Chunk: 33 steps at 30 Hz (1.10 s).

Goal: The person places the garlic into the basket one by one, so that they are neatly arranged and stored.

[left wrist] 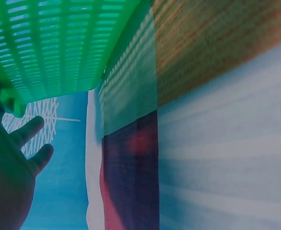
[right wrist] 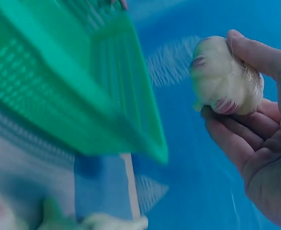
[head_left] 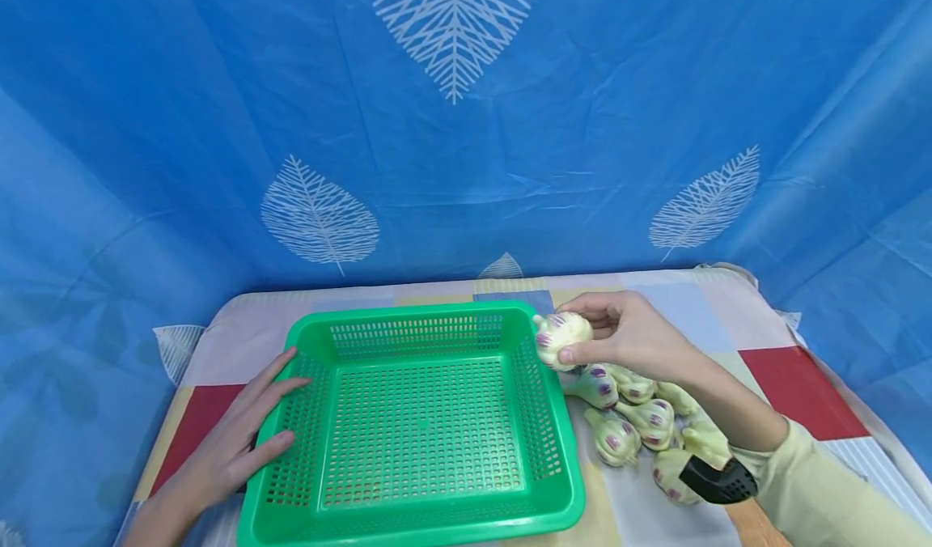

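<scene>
A whitish garlic bulb (head_left: 564, 338) with purple streaks is pinched between the thumb and fingers of my right hand (head_left: 641, 338). It is held up by the right rim of a green plastic basket (head_left: 408, 312). In the right wrist view the same garlic bulb (right wrist: 222, 79) stands apart from the basket (right wrist: 147, 115). My left hand (head_left: 229, 438) lies along the basket's left rim with its fingers spread and fairly straight. Only part of the left hand (left wrist: 8, 177) shows in the left wrist view. The basket's perforated floor has nothing on it.
Several more garlic bulbs (head_left: 651, 424) lie heaped right of the basket, partly under the right forearm. A patchwork cloth (head_left: 794, 393) covers the table. Blue curtains (head_left: 466, 191) with white leaf prints hang behind and at both sides.
</scene>
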### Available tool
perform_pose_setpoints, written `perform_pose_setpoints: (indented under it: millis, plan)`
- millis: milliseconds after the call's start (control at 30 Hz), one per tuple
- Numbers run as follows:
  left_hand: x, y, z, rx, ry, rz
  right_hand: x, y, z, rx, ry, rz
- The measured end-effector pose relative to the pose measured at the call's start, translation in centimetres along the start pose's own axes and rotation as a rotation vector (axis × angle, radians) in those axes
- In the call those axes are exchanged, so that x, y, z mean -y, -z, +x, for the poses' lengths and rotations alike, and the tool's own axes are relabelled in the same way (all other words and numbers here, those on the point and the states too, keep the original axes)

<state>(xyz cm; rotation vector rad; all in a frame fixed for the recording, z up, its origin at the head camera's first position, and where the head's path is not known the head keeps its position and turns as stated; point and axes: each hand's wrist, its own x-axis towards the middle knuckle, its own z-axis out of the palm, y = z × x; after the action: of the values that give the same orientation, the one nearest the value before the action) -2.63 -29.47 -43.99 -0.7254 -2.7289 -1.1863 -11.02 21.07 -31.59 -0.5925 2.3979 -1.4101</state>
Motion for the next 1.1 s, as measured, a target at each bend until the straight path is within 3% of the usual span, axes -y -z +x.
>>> perform_pose_setpoints:
  millis: [200, 400, 533, 700, 900, 1100]
  plan:
    - [-0.3, 0.1, 0.1, 0.003, -0.011, -0.007, 2.7, -2.2, 3.0, 0.081, 0.034, -0.024]
    - [-0.4, 0.5, 0.2, 0.022, -0.009, 0.005, 4.6, -4.8, 6.0, 0.09, 0.044, -0.048]
    - [-0.3, 0.5, 0.2, 0.025, -0.015, 0.016, 4.7, -7.4, 7.9, 0.116, 0.09, -0.043]
    - [-0.2, 0.4, 0.2, 0.023, -0.02, -0.002, 4.6, -12.1, 10.3, 0.186, 0.139, -0.106]
    - [-0.1, 0.3, 0.0, 0.021, 0.018, 0.022, 4.1, -18.0, 12.4, 0.295, 0.154, -0.334]
    - [-0.1, 0.3, 0.1, 0.027, 0.016, 0.03, 2.9, -22.3, 13.6, 0.371, 0.214, -0.603]
